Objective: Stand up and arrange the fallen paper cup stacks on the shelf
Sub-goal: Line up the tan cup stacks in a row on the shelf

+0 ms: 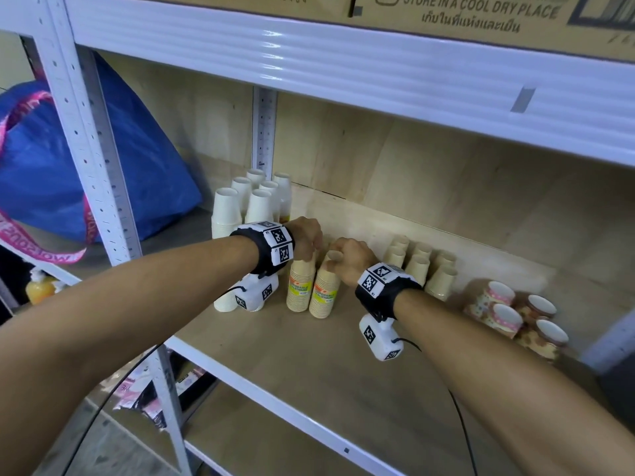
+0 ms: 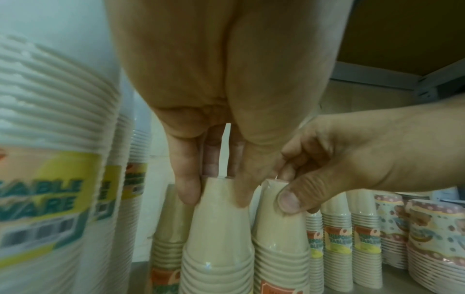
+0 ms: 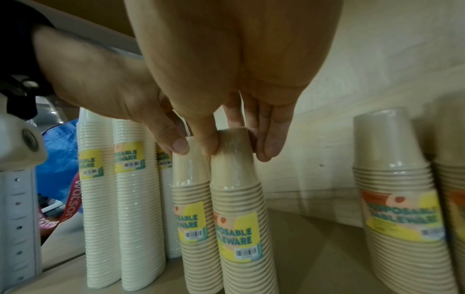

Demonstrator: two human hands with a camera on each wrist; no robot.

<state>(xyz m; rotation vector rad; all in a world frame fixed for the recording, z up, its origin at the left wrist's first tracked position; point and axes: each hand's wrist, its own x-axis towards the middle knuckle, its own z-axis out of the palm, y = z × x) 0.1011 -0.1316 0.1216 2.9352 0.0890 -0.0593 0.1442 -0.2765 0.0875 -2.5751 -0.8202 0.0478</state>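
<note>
Two beige paper cup stacks with yellow labels stand side by side, touching, mid-shelf. My left hand (image 1: pixel 305 242) grips the top of the left beige stack (image 1: pixel 301 286) from above, its fingers (image 2: pixel 187 191) curled round the top cup (image 2: pixel 219 218). My right hand (image 1: pixel 347 259) grips the top of the right beige stack (image 1: pixel 324 293), which leans slightly left; its fingers (image 3: pixel 269 147) wrap the top cup (image 3: pixel 236 179). The two hands nearly touch. In the right wrist view the left hand's thumb (image 3: pixel 180 146) presses on the left stack (image 3: pixel 191 179).
Several tall white cup stacks (image 1: pixel 226 214) stand upright at the back left. Several beige stacks (image 1: pixel 419 266) stand to the right, then patterned cup stacks (image 1: pixel 508 314). A blue bag (image 1: pixel 51 166) sits left of the shelf post (image 1: pixel 89 159). The upper shelf beam (image 1: pixel 343 63) hangs overhead.
</note>
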